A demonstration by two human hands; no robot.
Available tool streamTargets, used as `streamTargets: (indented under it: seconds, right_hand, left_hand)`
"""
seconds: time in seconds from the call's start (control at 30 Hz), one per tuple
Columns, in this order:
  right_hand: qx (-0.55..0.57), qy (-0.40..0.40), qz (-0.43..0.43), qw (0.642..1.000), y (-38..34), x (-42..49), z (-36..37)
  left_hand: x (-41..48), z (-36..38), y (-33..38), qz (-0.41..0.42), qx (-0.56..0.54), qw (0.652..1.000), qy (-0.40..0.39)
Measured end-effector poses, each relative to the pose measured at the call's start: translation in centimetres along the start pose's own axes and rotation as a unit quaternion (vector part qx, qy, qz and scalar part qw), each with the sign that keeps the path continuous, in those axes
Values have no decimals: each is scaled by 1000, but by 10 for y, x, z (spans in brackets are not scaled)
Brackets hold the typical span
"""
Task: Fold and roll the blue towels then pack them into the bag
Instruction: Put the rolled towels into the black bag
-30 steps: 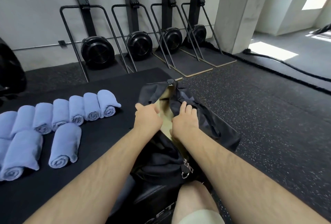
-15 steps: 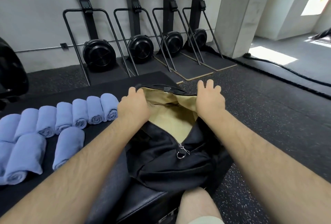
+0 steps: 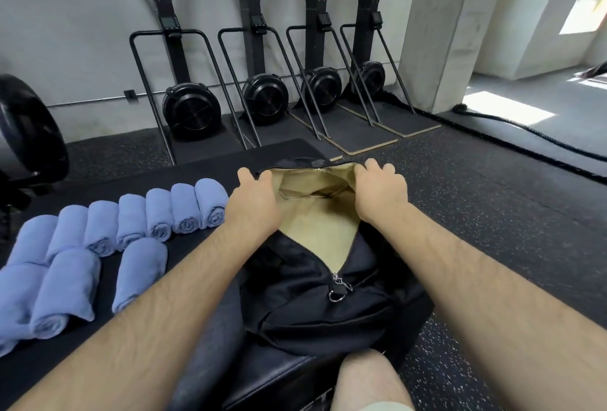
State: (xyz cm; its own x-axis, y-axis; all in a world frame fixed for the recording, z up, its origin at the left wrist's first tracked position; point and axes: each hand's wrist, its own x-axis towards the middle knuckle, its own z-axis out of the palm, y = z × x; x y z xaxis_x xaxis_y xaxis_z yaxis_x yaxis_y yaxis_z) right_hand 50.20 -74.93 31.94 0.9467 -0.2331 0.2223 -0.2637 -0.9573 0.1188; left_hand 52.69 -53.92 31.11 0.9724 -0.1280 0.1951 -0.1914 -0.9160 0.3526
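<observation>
Having pulled the bag point(image 3: 315, 299) wide open, we grip its rim with left hand point(image 3: 254, 203) and right hand point(image 3: 377, 192), ready for the rolled towels point(image 3: 138, 223).

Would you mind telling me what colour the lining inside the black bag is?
The lining is tan or beige, seen best in the head view through the open zip.
</observation>
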Motion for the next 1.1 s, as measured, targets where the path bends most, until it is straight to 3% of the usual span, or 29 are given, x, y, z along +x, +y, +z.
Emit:
streamTargets:
  seconds: [0.27,0.5,0.8,0.97,1.1]
  right_hand:
    - [17,-21,22,999,1,7,-34]
    - [39,-56,36,997,19,7,-33]
    - [121,-119,40,985,29,0,-12]
    - [128,-46,23,990,20,-11,1]
    - [97,54,4,994,14,-19,11]
  left_hand:
    - [3,-21,13,-11,3,1000,5]
    - [11,-29,9,-15,152,988,-16]
    - [10,-26,-4,-61,40,997,-10]
    - [5,-21,1,-28,57,997,46]
    - [-5,-8,-6,-24,-8,996,85]
